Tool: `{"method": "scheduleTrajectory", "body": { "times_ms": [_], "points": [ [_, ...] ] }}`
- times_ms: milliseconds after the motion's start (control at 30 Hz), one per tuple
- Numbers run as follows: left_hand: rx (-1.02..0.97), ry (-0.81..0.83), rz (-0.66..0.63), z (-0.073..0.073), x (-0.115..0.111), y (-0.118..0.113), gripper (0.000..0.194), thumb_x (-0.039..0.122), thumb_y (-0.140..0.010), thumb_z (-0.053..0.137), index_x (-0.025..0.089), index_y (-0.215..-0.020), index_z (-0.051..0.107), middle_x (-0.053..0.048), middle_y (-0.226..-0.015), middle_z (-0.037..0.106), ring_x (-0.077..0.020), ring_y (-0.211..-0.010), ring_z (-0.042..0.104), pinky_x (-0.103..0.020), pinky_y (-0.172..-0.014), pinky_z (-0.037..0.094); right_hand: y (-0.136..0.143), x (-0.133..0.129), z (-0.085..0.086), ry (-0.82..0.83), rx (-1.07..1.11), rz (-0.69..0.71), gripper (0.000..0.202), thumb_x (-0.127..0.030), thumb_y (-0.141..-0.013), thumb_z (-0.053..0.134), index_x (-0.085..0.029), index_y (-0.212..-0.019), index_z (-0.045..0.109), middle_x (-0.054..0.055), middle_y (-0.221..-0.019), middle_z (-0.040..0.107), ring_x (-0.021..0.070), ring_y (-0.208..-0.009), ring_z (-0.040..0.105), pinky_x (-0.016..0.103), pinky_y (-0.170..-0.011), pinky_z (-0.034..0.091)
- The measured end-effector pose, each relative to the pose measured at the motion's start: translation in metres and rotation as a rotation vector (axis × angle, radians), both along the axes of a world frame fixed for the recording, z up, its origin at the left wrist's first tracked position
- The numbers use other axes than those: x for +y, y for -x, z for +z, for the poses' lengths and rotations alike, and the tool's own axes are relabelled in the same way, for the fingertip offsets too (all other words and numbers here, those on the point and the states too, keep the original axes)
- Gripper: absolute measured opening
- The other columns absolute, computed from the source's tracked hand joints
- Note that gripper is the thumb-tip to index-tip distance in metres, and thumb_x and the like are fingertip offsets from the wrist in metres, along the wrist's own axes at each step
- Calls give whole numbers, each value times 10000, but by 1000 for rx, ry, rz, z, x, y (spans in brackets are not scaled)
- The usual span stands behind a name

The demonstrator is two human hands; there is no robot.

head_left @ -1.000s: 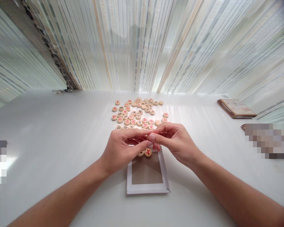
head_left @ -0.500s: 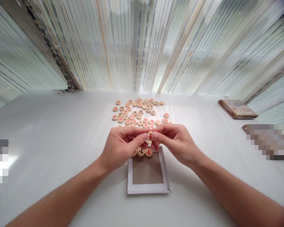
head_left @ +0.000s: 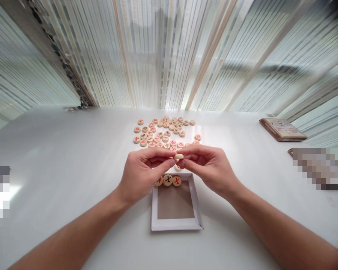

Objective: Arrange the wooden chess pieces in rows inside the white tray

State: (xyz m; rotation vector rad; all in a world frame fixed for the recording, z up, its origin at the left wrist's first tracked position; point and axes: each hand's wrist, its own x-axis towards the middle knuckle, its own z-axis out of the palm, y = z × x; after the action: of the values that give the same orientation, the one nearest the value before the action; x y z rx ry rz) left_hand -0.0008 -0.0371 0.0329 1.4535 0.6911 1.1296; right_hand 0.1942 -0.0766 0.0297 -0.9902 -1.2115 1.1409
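Note:
Between the fingertips of my left hand point(head_left: 146, 167) and my right hand point(head_left: 205, 165), a round wooden Chinese chess piece point(head_left: 179, 156) is pinched edge-on, so its face is hidden. The hands hold it above the far end of a shallow white box point(head_left: 176, 225) with a brown floor. Three pieces lie in a row inside that far end: a red-marked one point(head_left: 158, 180) partly behind my left fingers, a black-marked one point(head_left: 168, 180) and another red-marked one point(head_left: 177, 181). Just under the held piece, another piece point(head_left: 178, 167) shows partly behind my fingers.
Beyond my hands, many loose chess pieces point(head_left: 150, 138) are scattered over the white table point(head_left: 95, 150), some face up and some blank side up. At the right lies a flat printed box point(head_left: 283, 129), with a blurred-out object nearer. A striped curtain point(head_left: 163, 56) hangs behind the table.
The chess piece in my fingers has turned from showing its red-marked face to showing its edge. My hands stay in nearly the same place.

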Motion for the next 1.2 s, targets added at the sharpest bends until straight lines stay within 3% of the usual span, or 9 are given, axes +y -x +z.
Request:
{"method": "scheduleTrajectory", "body": {
  "times_ms": [700,1200],
  "points": [
    [-48,43,-24,0,2,-1,176,189,-790,940,208,-960,896,-42,-872,865,-184,-787,830,-264,-800,717,1,1,2,-63,-4,21,144,-235,-846,901,-255,-987,880,55,-919,813,204,-846,768,339,-735,642],
    [-54,59,-41,0,3,-1,175,178,-805,937,201,-970,885,-25,-857,850,-147,-736,803,-217,-727,703,0,2,-1,-78,49,40,214,-167,-825,914,-239,-1024,884,52,-927,837,202,-867,802,326,-788,692]
  ]
}}
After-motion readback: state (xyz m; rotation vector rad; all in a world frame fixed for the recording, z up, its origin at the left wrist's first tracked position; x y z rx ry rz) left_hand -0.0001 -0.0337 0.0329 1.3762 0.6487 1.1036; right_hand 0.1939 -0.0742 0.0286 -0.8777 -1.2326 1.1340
